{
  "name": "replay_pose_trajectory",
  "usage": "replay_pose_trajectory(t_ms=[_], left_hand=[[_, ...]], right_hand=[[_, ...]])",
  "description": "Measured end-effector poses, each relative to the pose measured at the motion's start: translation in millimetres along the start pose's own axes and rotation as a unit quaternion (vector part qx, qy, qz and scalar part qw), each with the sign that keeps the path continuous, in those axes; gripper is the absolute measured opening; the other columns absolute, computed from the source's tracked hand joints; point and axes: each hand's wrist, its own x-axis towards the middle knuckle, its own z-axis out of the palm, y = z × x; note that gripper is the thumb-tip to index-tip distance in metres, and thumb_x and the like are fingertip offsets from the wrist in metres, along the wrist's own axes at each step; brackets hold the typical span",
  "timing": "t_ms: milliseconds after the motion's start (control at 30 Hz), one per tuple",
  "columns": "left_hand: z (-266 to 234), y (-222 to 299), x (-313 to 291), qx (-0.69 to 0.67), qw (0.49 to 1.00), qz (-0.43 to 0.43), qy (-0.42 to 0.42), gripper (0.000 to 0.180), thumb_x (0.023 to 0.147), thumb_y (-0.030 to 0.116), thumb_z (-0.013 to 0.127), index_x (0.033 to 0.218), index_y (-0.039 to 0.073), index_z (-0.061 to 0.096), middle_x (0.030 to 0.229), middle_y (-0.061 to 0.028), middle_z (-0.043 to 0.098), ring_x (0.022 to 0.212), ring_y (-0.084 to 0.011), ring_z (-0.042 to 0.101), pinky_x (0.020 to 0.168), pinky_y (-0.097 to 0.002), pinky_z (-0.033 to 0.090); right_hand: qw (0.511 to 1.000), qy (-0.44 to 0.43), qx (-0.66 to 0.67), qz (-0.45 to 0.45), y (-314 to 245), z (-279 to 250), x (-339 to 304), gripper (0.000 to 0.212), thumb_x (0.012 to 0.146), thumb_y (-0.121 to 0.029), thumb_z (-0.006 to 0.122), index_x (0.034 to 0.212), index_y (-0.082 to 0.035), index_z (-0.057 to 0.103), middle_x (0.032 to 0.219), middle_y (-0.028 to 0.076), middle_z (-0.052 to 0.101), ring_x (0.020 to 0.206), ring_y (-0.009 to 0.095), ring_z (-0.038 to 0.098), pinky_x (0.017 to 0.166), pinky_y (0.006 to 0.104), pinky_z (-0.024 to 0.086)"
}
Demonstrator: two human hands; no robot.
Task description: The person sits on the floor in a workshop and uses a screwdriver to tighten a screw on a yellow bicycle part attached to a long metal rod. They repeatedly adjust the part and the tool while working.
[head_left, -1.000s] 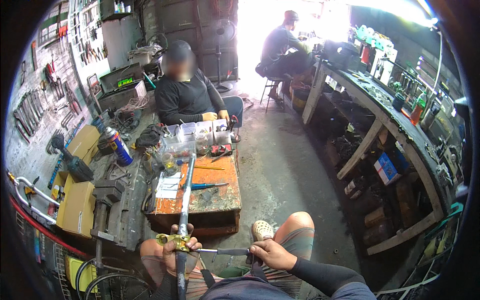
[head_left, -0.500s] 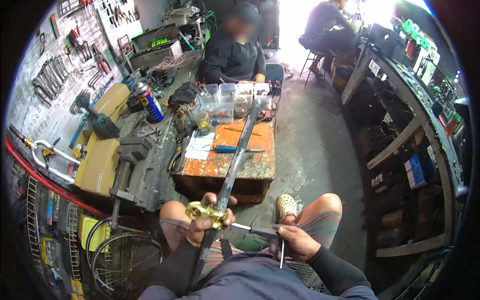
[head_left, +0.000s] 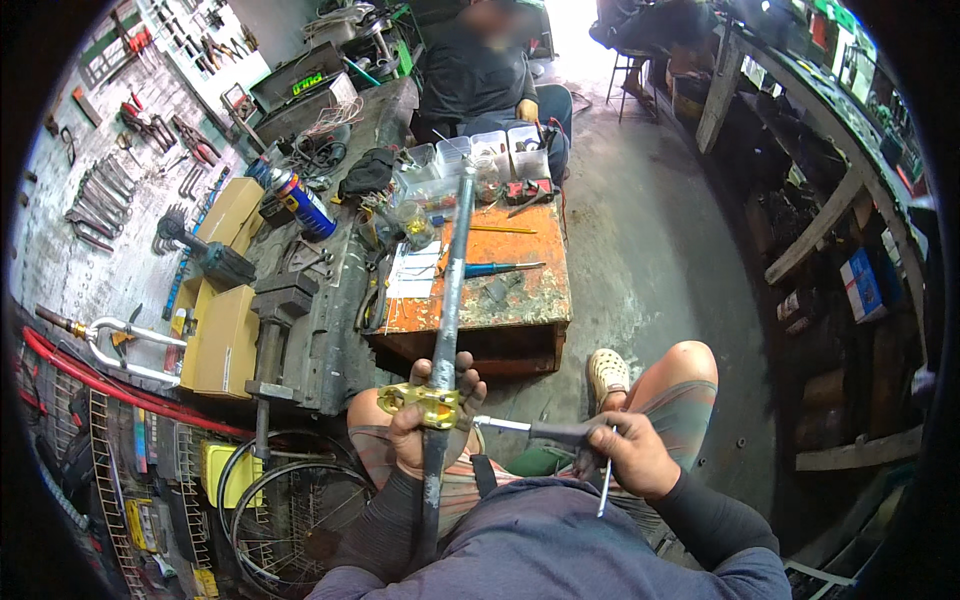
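My left hand [head_left: 432,428] grips a long grey metal tube [head_left: 449,290] where a gold-coloured clamp [head_left: 420,403] sits on it. The tube runs from my lap up past the orange table. My right hand [head_left: 628,452] holds a dark-handled tool [head_left: 545,430] whose silver shaft points at the clamp. A thin wire or key hangs below that hand. Both hands are over my knees.
A low orange worktable [head_left: 520,300] with clear containers [head_left: 470,160], papers and a blue-handled screwdriver [head_left: 497,268] stands ahead. A vise [head_left: 275,310], spray can [head_left: 300,200] and cardboard boxes are at left, with a bicycle wheel [head_left: 290,510] below. A seated person [head_left: 480,70] faces me; shelving lines the right.
The view has tilted down and nearer to my lap. The tube stands more upright in the picture. My right hand's tool stays against the clamp.
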Motion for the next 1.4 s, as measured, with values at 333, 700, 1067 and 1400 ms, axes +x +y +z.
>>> replay_pose_trajectory(t_ms=[333, 700, 1067, 1400], left_hand=[[15, -7, 5, -0.094, 0.993, 0.009, 0.069, 0.051, 0.093, 0.024, 0.067, 0.14, 0.006, 0.063, 0.168, -0.0262, 0.044, 0.16, -0.0455, 0.035, 0.135, -0.0643, 0.018], [6, -7, 6, -0.082, 0.996, -0.002, 0.041, 0.051, 0.096, 0.026, 0.071, 0.144, 0.01, 0.063, 0.169, -0.0274, 0.042, 0.161, -0.0435, 0.033, 0.135, -0.0609, 0.02], [19, -11, 7, -0.123, 0.992, 0.002, 0.026, 0.054, 0.098, 0.028, 0.069, 0.146, 0.006, 0.063, 0.171, -0.0236, 0.041, 0.164, -0.0418, 0.028, 0.134, -0.0647, 0.019], [-3, 26, 12, -0.083, 0.994, 0.045, 0.054, 0.09, 0.089, 0.03, 0.072, 0.167, 0.002, 0.037, 0.17, -0.0212, 0.043, 0.16, -0.0414, 0.036, 0.133, -0.0605, 0.025]], right_hand=[[0.887, 0.09, -0.341, -0.298, -16, 12, 7, 0.045, 0.091, -0.005, 0.081, 0.134, -0.001, 0.068, 0.115, 0.02, 0.076, 0.105, 0.037, 0.076, 0.089, 0.0433, 0.059], [0.86, 0.07, -0.387, -0.326, -22, 10, 14, 0.045, 0.091, -0.006, 0.08, 0.133, -0.002, 0.066, 0.114, 0.02, 0.073, 0.103, 0.04, 0.072, 0.088, 0.0458, 0.058], [0.829, 0.067, -0.415, -0.369, -31, 9, 10, 0.049, 0.088, -0.006, 0.082, 0.133, -0.002, 0.065, 0.113, 0.019, 0.074, 0.103, 0.039, 0.071, 0.088, 0.0486, 0.057], [0.843, 0.168, -0.393, -0.328, -18, -16, 24, 0.042, 0.089, -0.004, 0.08, 0.129, -0.001, 0.069, 0.113, 0.02, 0.075, 0.106, 0.039, 0.073, 0.088, 0.0445, 0.058]])
